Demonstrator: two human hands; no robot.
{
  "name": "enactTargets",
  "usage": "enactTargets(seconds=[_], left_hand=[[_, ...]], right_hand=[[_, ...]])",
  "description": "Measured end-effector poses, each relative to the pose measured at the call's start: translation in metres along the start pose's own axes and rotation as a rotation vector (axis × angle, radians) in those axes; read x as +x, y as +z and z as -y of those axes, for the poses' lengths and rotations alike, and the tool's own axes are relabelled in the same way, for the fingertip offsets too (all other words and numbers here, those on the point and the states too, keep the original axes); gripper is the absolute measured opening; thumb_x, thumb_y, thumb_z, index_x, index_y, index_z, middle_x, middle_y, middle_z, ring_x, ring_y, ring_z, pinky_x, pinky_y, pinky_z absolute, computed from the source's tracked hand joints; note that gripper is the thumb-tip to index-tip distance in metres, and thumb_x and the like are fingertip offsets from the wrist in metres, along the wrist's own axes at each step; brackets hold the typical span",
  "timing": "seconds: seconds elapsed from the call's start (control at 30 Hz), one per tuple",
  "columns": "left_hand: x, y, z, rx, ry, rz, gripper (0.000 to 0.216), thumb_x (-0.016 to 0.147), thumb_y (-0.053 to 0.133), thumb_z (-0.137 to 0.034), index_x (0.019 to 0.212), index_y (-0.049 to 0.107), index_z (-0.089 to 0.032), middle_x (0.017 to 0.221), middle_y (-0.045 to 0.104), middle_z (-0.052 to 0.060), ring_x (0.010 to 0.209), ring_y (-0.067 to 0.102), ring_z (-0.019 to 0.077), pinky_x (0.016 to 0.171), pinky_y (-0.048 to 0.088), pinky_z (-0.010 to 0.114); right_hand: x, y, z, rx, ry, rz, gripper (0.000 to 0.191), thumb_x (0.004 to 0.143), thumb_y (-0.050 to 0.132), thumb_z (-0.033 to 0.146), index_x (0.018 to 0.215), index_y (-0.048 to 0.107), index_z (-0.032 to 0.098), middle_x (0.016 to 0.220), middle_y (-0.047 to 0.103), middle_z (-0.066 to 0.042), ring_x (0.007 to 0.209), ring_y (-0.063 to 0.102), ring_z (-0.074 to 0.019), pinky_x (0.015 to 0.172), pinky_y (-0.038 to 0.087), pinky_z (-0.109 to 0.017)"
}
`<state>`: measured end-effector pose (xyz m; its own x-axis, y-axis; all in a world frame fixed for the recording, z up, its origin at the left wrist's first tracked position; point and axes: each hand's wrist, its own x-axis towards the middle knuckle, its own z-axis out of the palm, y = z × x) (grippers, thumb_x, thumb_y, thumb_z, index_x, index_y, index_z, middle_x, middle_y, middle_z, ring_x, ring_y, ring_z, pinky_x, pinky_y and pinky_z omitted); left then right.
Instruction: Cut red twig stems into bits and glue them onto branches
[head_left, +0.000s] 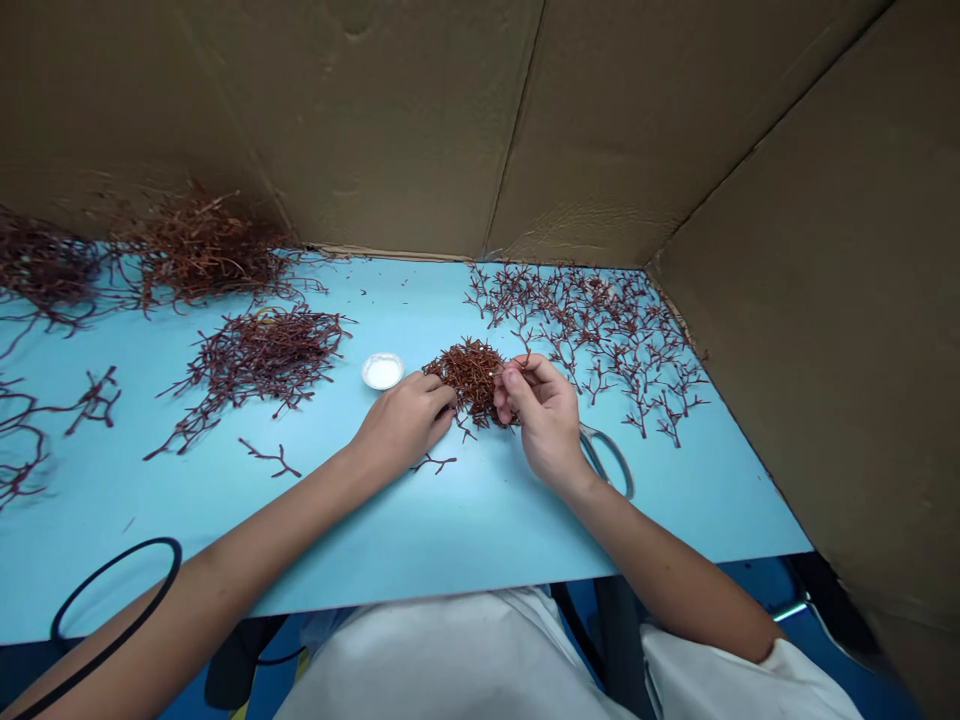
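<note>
A dense heap of short reddish-brown twig pieces (469, 370) lies mid-table in front of me. My left hand (405, 418) rests at the heap's left edge with its fingers curled and pressed together; whatever is between them is hidden. At the heap's right side, my right hand (544, 412) pinches a small reddish-brown twig piece (523, 363) between thumb and fingers. A round white dish (382, 371) with white contents stands just beyond my left hand. Under my right wrist lie scissors, with a grey-green handle loop (619, 462) showing. One branched twig (435, 462) lies near my left fingers.
Branched twigs (592, 320) spread over the table's back right. A bundle of longer twigs (262, 350) lies left, with tangled piles (202, 245) behind it. Cardboard walls (390, 130) border the blue table (480, 530) at the back and right. A black cable (177, 560) loops over my left forearm.
</note>
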<state>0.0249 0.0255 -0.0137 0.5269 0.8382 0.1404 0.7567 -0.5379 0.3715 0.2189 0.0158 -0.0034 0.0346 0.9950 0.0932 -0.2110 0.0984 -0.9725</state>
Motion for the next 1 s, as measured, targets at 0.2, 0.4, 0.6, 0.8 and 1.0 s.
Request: enactTargets(seconds=[0.2,0.4,0.6,0.8,1.0], left_hand=[[0.000,0.000,0.003,-0.208,-0.059,-0.088,0.011,0.096,0.063,-0.014,0.092,0.071,-0.018,0.091,0.074,0.007,0.086,0.067,0.0234,0.077,0.050,0.035],[-0.002,0.000,-0.005,-0.442,-0.123,-0.292,0.010,0.100,0.060,-0.021,0.094,0.067,-0.019,0.086,0.069,0.003,0.076,0.061,0.0181,0.071,0.047,0.030],[-0.001,0.000,-0.021,-0.641,-0.196,-0.349,0.012,0.102,0.060,-0.025,0.093,0.066,-0.020,0.089,0.064,0.003,0.079,0.058,0.0177,0.070,0.047,0.029],[0.004,0.006,-0.027,-0.837,-0.254,-0.421,0.012,0.098,0.064,-0.028,0.090,0.069,-0.020,0.102,0.062,0.007,0.096,0.061,0.0207,0.067,0.051,0.026],[0.009,0.012,-0.021,-1.218,-0.404,-0.320,0.024,0.092,0.075,-0.040,0.093,0.067,-0.018,0.072,0.059,-0.001,0.050,0.046,0.0080,0.042,0.032,0.019]], right_hand=[[-0.002,0.002,-0.001,0.015,0.004,-0.010,0.033,0.086,0.081,0.052,0.089,0.064,0.024,0.076,0.067,0.003,0.057,0.054,-0.0091,0.048,0.045,-0.021],[-0.005,0.005,-0.005,-0.011,0.016,-0.042,0.033,0.087,0.080,0.052,0.090,0.063,0.023,0.079,0.064,0.003,0.060,0.054,-0.0090,0.054,0.047,-0.023],[-0.006,0.005,-0.006,-0.057,-0.006,-0.068,0.035,0.088,0.079,0.054,0.093,0.065,0.023,0.086,0.066,0.001,0.069,0.057,-0.0112,0.066,0.053,-0.025],[-0.008,0.007,-0.009,-0.080,-0.040,-0.098,0.033,0.093,0.072,0.056,0.097,0.065,0.024,0.102,0.071,-0.004,0.083,0.062,-0.0146,0.081,0.057,-0.030],[-0.008,0.006,-0.010,-0.059,-0.027,-0.106,0.030,0.094,0.072,0.053,0.097,0.064,0.024,0.098,0.070,-0.003,0.074,0.061,-0.0130,0.070,0.057,-0.027]])
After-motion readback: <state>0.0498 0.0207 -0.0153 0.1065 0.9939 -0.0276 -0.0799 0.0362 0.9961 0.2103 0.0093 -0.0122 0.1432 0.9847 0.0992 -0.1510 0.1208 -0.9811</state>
